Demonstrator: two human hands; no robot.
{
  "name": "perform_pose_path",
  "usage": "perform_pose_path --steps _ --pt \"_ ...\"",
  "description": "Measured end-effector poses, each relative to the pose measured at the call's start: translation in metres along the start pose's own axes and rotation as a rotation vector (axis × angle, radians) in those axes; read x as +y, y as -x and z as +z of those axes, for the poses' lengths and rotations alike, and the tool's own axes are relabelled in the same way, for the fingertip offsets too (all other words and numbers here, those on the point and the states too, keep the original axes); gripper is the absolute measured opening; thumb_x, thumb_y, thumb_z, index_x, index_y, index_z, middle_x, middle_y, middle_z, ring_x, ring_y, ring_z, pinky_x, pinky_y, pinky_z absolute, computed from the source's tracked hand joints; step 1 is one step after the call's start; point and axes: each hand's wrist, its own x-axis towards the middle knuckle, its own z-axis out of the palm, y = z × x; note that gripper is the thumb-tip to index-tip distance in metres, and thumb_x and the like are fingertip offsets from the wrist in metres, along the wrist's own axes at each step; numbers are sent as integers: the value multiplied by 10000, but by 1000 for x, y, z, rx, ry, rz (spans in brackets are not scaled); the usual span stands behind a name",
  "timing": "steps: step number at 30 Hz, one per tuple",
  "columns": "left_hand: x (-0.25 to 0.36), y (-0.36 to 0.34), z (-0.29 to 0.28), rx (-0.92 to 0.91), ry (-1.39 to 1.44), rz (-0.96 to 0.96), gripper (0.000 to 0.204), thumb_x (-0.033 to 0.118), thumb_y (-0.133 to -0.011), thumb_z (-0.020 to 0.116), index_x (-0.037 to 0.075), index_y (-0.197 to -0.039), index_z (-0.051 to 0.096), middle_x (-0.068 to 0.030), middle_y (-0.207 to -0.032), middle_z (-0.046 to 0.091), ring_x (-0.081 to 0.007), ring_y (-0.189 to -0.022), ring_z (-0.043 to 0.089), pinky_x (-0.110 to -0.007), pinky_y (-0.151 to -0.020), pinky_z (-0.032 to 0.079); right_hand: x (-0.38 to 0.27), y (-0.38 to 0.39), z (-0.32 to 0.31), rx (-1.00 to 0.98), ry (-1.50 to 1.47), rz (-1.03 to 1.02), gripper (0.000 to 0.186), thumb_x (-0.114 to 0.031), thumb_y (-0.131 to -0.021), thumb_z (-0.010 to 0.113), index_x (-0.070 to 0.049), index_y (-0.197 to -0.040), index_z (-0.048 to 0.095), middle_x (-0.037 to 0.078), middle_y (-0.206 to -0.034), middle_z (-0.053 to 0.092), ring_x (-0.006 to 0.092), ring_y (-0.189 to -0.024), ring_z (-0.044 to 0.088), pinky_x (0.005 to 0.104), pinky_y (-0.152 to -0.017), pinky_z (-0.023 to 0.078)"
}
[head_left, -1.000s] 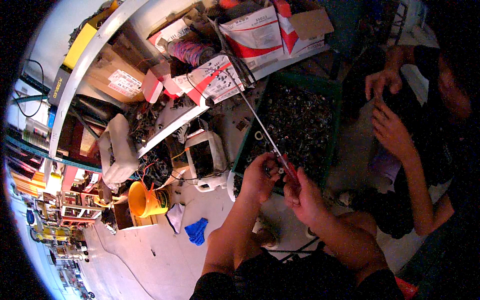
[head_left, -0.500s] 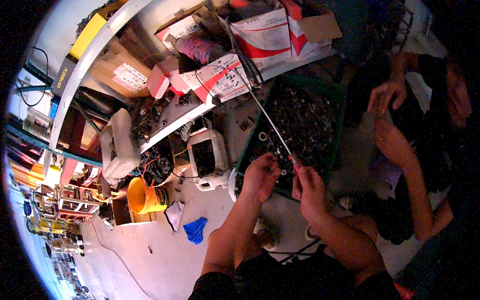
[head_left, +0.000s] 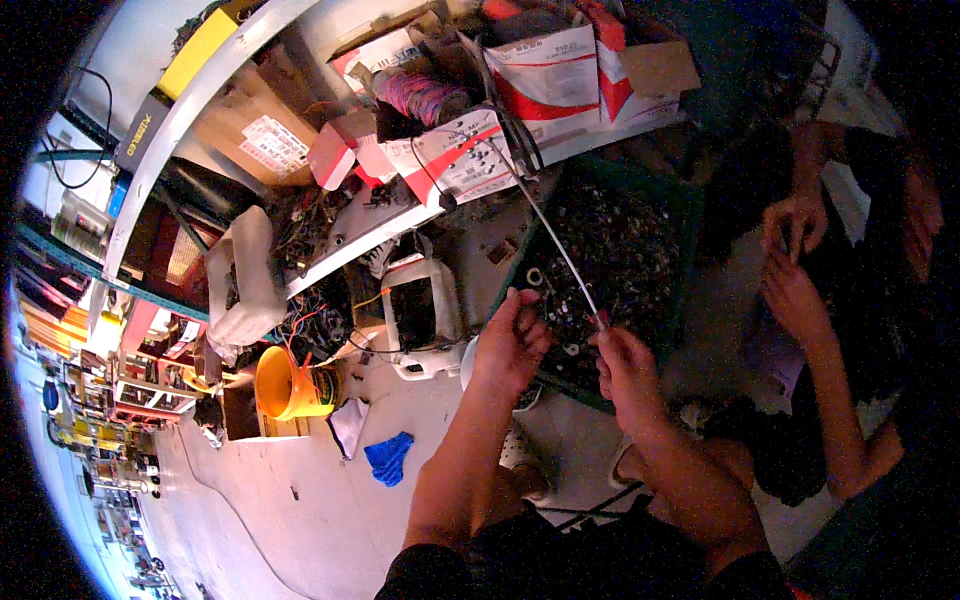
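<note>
While the right hand (head_left: 628,368) is gripping the near end of a long thin metal rod (head_left: 556,252), the left hand (head_left: 510,340) is pinching small parts, both over a dark green plastic bin (head_left: 690,250) brimming with small metal hardware (head_left: 620,250); an orange plastic bucket (head_left: 285,385) is standing on the floor.

We sit on the floor of a cluttered workshop or storeroom, green crate of small metal parts (head_left: 625,250), stacked cardboard boxes (head_left: 560,70), tangled wires (head_left: 320,220), orange bucket (head_left: 285,385), loaded shelving (head_left: 90,330) beside us

A yellow bucket (head_left: 288,383) stands near a blue rag (head_left: 389,456) on the floor.
</note>
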Motion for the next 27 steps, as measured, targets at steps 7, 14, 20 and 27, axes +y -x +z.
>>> perform_pose_path --steps 7,14,20,27 --pt "38 -5 -8 -81 93 108 260 192 -962 488 8 -1144 513 9 -719 429 -128 -629 403 -249 -531 373 -4 22 1 -19 34 164 287 -350 -945 529 -74 -958 605 -63 -598 385 29 -466 293 206 -405 219" --pt "78 -3 -21 -271 366 303 227 234 -982 442 29 -941 530 23 -673 315 -110 -596 300 -242 -516 271 -13 29 0 -48 167 74 356 -383 -955 500 -55 -930 635 -69 -529 347 42 -440 272 228 -405 193" --pt "108 11 -41 -258 411 428 202 216 -953 450 35 -901 525 24 -629 279 -113 -562 275 -258 -521 266 -16 33 -9 58 421 18 425 -409 -948 498 -52 -788 664 -49 -532 421 45 -446 307 237 -418 209" --pt "125 25 -62 -315 340 482 179 245 -934 487 79 -894 541 46 -643 304 -99 -588 302 -247 -517 258 -3 7 -37 182 534 -180 368 -360 -922 565 -52 -755 675 -30 -578 531 34 -457 341 226 -419 229"
